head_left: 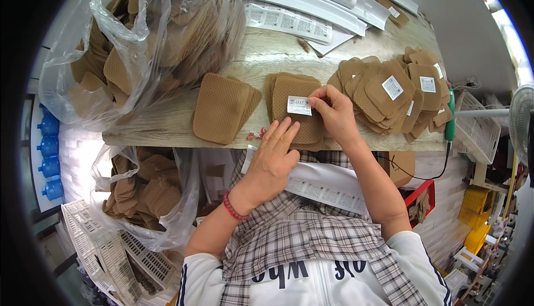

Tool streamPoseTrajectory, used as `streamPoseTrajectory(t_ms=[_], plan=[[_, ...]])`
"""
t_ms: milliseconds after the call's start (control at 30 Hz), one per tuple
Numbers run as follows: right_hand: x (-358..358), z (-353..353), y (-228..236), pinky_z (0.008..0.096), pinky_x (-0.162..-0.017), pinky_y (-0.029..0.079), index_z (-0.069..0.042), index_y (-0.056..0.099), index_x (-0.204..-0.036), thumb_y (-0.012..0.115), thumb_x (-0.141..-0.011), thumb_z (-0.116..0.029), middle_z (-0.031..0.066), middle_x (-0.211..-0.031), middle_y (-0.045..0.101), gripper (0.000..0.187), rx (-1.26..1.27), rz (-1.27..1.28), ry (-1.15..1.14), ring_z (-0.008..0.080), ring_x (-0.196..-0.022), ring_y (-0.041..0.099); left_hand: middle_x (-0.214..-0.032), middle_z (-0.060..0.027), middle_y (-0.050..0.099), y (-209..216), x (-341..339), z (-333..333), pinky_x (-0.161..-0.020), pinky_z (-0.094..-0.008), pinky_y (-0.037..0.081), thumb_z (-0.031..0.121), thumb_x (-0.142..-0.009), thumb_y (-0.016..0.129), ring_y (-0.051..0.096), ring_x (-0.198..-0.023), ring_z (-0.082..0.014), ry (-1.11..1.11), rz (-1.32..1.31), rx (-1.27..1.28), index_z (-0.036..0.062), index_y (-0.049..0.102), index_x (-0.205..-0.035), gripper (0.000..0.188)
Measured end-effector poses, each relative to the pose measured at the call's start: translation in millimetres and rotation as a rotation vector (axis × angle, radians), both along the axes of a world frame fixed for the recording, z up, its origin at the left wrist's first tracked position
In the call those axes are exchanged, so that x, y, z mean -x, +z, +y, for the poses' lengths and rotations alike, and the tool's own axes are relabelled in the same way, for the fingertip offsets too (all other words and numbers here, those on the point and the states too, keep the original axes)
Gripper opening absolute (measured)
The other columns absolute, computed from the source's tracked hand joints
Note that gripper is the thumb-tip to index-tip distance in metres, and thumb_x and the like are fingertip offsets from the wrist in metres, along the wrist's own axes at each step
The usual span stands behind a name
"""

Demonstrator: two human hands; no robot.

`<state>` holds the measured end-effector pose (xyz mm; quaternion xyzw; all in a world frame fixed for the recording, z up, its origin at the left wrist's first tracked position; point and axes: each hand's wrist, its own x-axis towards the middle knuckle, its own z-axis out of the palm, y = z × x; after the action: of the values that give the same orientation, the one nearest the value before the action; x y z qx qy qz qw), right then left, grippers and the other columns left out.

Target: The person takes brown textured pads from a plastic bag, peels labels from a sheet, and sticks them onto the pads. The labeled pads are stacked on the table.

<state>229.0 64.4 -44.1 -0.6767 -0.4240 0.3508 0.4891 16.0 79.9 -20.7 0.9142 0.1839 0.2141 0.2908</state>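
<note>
A tan perforated pad with rounded corners (288, 87) tops a small stack at the front edge of the table. On it lies a white printed sticker (297, 106), and my right hand (337, 118) pinches its right end between thumb and forefinger. My left hand (271, 158) has its fingers stretched out, with the tips at the pad's lower left edge, just below the sticker. A second stack of plain pads (221, 108) sits to the left. Over my lap lies a white strip of printed stickers (328, 186), partly covered by my left hand.
Pads with stickers (392, 92) pile up on the right, beside a green-handled tool (450, 114). A clear plastic bag of pads (167, 44) fills the left of the table; another bag (150, 195) hangs below. Sticker sheets (289, 19) lie at the back.
</note>
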Motion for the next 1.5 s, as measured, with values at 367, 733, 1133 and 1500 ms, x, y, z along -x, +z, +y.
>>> streamPoseTrajectory(t_ms=[367, 733, 1133, 1500], plan=[[-0.4, 1.3, 2.1, 0.0279, -0.068, 0.05, 0.001, 0.064, -0.091, 0.068, -0.089, -0.007, 0.0063, -0.077, 0.066, 0.009, 0.029, -0.049, 0.018, 0.0112, -0.072, 0.06, -0.139, -0.0284, 0.048, -0.5, -1.6, -0.6, -0.116, -0.0565, 0.03, -0.001, -0.08, 0.056, 0.039, -0.137, -0.0431, 0.013, -0.008, -0.013, -0.0019, 0.054, -0.077, 0.004], [1.4, 0.4, 3.3, 0.0284, -0.068, 0.05, 0.001, 0.064, -0.09, 0.068, -0.089, -0.006, 0.0074, -0.077, 0.066, 0.008, -0.006, -0.078, 0.012, 0.0125, -0.071, 0.06, -0.136, -0.0275, 0.048, 1.9, -2.3, -1.4, -0.116, -0.0563, 0.031, -0.003, -0.081, 0.055, 0.04, -0.137, -0.0434, 0.024, -0.01, -0.003, -0.0023, 0.054, -0.08, 0.001], [3.0, 0.0, 4.0, 0.0283, -0.067, 0.05, 0.001, 0.064, -0.09, 0.068, -0.089, -0.006, 0.0071, -0.075, 0.066, 0.008, -0.01, -0.075, 0.008, 0.0113, -0.071, 0.059, -0.139, -0.0256, 0.046, -3.6, -1.5, -1.6, -0.114, -0.0578, 0.032, 0.0, -0.077, 0.065, 0.039, -0.137, -0.0436, 0.025, 0.009, -0.03, -0.0013, 0.054, -0.082, 0.012], [9.2, -1.1, 12.5, 0.0276, -0.067, 0.049, 0.001, 0.063, -0.091, 0.069, -0.089, -0.006, 0.0064, -0.076, 0.065, 0.008, 0.001, -0.175, -0.016, 0.0114, -0.071, 0.059, -0.15, -0.0293, 0.034, 3.7, -1.6, -3.4, -0.115, -0.0495, 0.035, -0.007, -0.081, 0.054, 0.031, -0.143, -0.0434, 0.06, -0.016, 0.061, -0.0041, 0.052, -0.077, 0.005]])
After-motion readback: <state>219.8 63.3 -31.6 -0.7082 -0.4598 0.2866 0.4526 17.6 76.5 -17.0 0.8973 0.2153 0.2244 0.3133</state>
